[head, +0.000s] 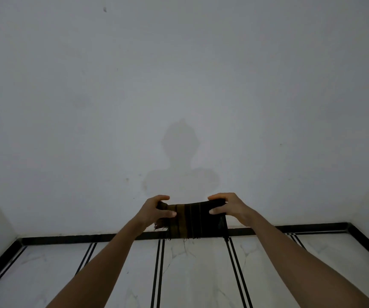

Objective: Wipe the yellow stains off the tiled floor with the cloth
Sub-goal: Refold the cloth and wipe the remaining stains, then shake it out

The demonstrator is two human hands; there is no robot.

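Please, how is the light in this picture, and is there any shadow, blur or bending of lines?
Head view: dim, even light, greyish tone, no glare; a soft shadow of the person falls on the wall above the cloth held by left hand and right hand; the wide lens splays the floor stripes outward; edges look slightly soft.

We hold the cloth [192,220] up between our two hands, the left hand [154,211] gripping its left edge and the right hand [231,208] its right edge, both arms stretched forward. The cloth hangs in the air above the tiled floor [196,274] and in front of the wall [183,85]. The skirting [79,238] runs along the wall's foot, behind the cloth's lower edge.
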